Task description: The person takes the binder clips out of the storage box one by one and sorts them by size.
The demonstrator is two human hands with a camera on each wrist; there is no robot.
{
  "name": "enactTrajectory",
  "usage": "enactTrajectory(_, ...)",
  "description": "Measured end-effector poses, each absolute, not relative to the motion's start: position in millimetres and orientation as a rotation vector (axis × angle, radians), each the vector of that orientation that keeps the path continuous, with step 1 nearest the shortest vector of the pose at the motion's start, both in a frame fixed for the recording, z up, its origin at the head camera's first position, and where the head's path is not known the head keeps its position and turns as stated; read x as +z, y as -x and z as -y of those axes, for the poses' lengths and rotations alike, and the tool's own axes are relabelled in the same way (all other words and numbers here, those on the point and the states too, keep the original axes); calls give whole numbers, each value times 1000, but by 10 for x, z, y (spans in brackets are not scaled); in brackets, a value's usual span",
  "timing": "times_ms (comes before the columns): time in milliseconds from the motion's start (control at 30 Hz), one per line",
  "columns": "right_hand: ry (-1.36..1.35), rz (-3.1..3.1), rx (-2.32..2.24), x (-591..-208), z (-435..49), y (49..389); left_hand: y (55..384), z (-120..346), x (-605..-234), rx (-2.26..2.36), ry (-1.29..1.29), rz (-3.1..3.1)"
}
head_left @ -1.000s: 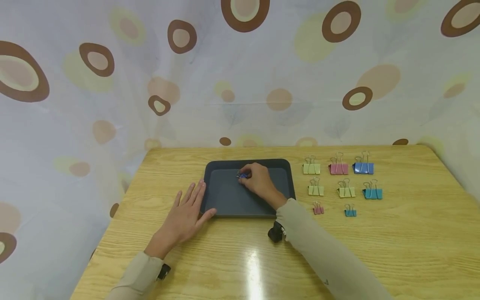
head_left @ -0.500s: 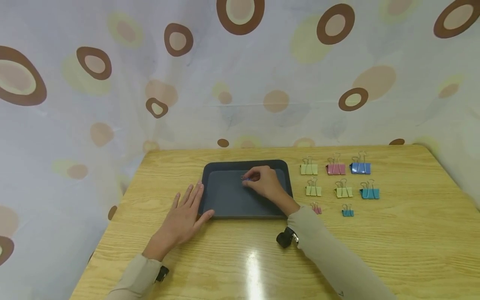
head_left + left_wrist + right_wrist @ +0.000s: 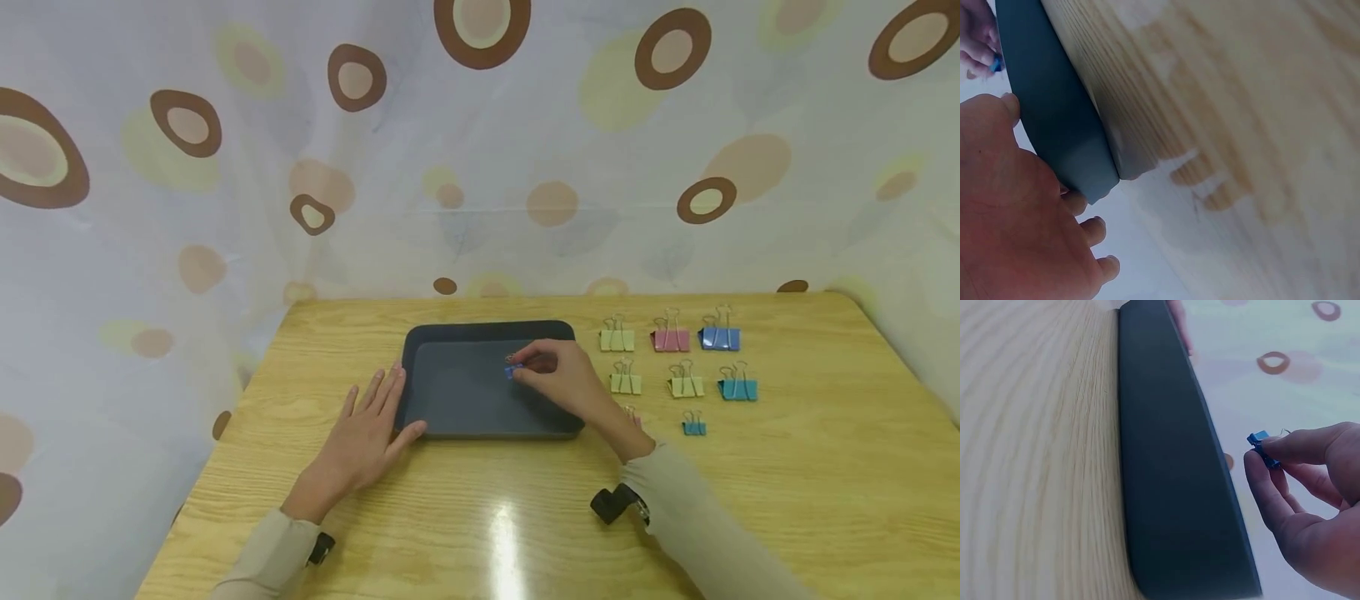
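Note:
A small blue binder clip (image 3: 512, 370) is pinched between the thumb and fingertips of my right hand (image 3: 562, 375), above the right half of a dark grey tray (image 3: 450, 392). In the right wrist view the blue clip (image 3: 1263, 449) shows clearly above the tray's rim, with part of its wire handle beside the fingers. My left hand (image 3: 363, 446) lies with straight fingers along the tray's left edge, thumb at the front left corner. From the left wrist view, the left hand (image 3: 1029, 212) touches the tray wall (image 3: 1060, 112).
To the tray's right, binder clips stand in rows: a large blue one (image 3: 720, 338), a pink one (image 3: 671, 340), pale yellow ones (image 3: 617, 340), a teal one (image 3: 738, 389) and a small teal one (image 3: 694, 428). My right forearm partly covers a small pink clip (image 3: 632, 417). A patterned curtain (image 3: 480, 167) hangs behind.
My right hand has moved right and slightly toward me with the blue binder clip, from the tray's middle to its right half. The left hand stays at the tray's left edge.

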State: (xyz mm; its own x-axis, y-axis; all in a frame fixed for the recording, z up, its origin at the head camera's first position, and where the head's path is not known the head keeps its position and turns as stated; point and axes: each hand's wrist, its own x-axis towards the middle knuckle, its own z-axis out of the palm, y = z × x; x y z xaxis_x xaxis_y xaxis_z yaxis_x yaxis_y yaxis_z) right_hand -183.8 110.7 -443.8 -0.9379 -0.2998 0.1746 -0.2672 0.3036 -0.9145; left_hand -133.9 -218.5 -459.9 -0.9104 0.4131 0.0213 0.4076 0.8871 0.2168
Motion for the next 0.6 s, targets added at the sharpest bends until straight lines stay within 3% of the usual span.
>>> enactTrajectory(600,335,-2528,-1788,-4263,-1811,1310,1339,2185,-4572,322,-657,-3024)
